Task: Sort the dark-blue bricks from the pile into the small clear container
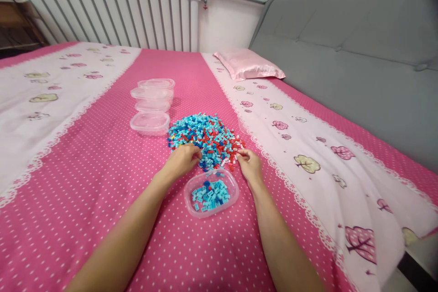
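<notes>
Many bricks (209, 133) lie between both hands' fingers (194, 150) (244, 152), pinched or parted I cannot tell.

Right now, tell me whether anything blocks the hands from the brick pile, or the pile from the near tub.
Nothing visible does. The left hand and right hand are at the edges of the brick pile. Toward the near tub, only its rim intervenes. Other tubs sit off left.

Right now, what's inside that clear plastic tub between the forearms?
The clear plastic tub holds mostly small light-blue bricks, with some dark-blue bricks and a red piece. Whatever lies beneath the top layer is covered.
</notes>
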`<state>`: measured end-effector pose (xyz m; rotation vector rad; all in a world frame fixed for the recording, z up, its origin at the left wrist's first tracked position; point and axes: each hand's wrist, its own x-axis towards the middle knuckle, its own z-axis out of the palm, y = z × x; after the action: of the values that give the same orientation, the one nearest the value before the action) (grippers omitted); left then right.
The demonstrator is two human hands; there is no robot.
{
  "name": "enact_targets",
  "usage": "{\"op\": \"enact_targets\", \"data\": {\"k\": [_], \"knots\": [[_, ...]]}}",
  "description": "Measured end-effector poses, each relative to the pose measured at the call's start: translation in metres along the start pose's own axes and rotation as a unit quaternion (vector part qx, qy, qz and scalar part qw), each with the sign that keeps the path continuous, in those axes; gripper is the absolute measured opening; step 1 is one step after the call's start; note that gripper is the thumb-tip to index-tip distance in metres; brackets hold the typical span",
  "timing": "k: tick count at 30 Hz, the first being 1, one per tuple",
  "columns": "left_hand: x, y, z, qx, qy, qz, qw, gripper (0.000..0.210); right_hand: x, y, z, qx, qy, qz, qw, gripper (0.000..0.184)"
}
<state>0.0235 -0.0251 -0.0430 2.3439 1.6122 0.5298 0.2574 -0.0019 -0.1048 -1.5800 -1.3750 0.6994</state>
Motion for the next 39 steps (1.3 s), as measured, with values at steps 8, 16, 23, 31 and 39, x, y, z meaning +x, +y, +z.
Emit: {"op": "enact_targets", "data": {"k": [8,16,23,31,39], "knots": [[-0.003,0.009,-0.015,-0.022,-0.068,-0.002,0.997,0.020,0.000,0.000,0.000,0.004,-0.002,-0.005,1.000,0.029],[-0.004,0.017,-0.008,0.021,-0.084,-0.027,0.996,0.017,0.000,0.000,0.000,0.005,0.002,-0.007,1.000,0.028],[-0.003,0.012,-0.006,0.018,-0.083,-0.018,0.996,0.019,0.000,0.000,0.000,0.003,0.000,0.001,1.000,0.029],[-0.004,0.006,-0.012,-0.018,-0.066,-0.013,0.998,0.019,0.000,0.001,0.000,0.007,0.003,-0.004,1.000,0.028],[-0.007,0.005,-0.022,-0.003,-0.050,-0.026,0.998,0.016,0.000,0.000,0.000,0.001,0.003,-0.002,1.000,0.029]]}}
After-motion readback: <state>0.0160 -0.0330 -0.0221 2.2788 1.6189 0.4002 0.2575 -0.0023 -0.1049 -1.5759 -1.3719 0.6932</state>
